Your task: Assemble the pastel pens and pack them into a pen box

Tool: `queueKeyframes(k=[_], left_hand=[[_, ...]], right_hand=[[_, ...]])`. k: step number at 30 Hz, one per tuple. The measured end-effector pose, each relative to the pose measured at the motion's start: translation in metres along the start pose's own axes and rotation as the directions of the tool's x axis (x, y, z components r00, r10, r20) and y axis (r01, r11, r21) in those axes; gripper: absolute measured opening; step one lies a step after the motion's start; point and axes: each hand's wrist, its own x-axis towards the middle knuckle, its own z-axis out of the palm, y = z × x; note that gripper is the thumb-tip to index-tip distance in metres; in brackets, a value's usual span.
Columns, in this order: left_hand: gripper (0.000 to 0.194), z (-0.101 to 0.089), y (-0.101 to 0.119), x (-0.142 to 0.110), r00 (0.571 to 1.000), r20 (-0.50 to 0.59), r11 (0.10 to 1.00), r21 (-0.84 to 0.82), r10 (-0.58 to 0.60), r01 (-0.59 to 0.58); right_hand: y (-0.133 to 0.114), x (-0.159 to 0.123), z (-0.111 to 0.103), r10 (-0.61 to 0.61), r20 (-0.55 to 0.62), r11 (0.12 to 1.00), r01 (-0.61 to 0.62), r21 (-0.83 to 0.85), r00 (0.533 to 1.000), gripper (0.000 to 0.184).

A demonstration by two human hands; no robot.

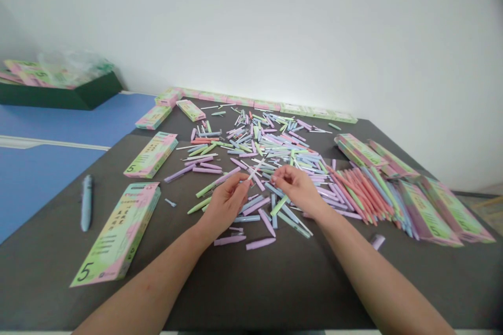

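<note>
My left hand (227, 200) is closed in a pinch around a thin white pen refill (256, 168), which points up and away to the right. To its right, my right hand (295, 187) has thumb and fingers pressed together; what they hold, if anything, is too small to make out. Both hands are over a wide heap of loose pen parts (251, 142). Purple, blue and green barrels lie around them, with thin white refills among the heap. Two purple barrel pieces (261, 244) rest on the dark tabletop just in front of the hands.
Orange, green and blue pens (367, 196) are bunched at right beside several pastel boxes (432, 214). More boxes stand at left, the nearest box (118, 233) marked 5, and along the back. A blue pen (86, 203) lies far left. A dark green bin (63, 95) holds boxes and plastic.
</note>
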Motion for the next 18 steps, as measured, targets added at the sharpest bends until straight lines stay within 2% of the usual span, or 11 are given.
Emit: queueKeyframes(k=[3,6,12,18], left_hand=[[0.024,0.000,-0.004,-0.002,0.999,0.048,0.998,0.061,-0.007,0.005],[0.025,0.000,-0.007,-0.004,0.996,0.091,0.989,0.147,-0.023,0.009],[0.028,0.002,-0.006,-0.008,0.982,0.177,0.957,0.291,-0.064,0.009],[0.028,0.004,-0.001,-0.011,0.966,0.251,0.917,0.395,-0.054,-0.051]], right_hand=[[0.004,-0.012,-0.009,0.060,-0.025,0.941,-0.048,0.334,0.998,0.023],[0.006,-0.021,-0.010,0.077,-0.096,0.866,-0.019,0.500,0.992,0.029],[-0.002,-0.033,-0.016,0.062,-0.291,0.805,0.124,0.579,0.955,0.017],[-0.015,-0.041,-0.020,0.017,-0.340,0.805,0.189,0.563,0.940,0.012]])
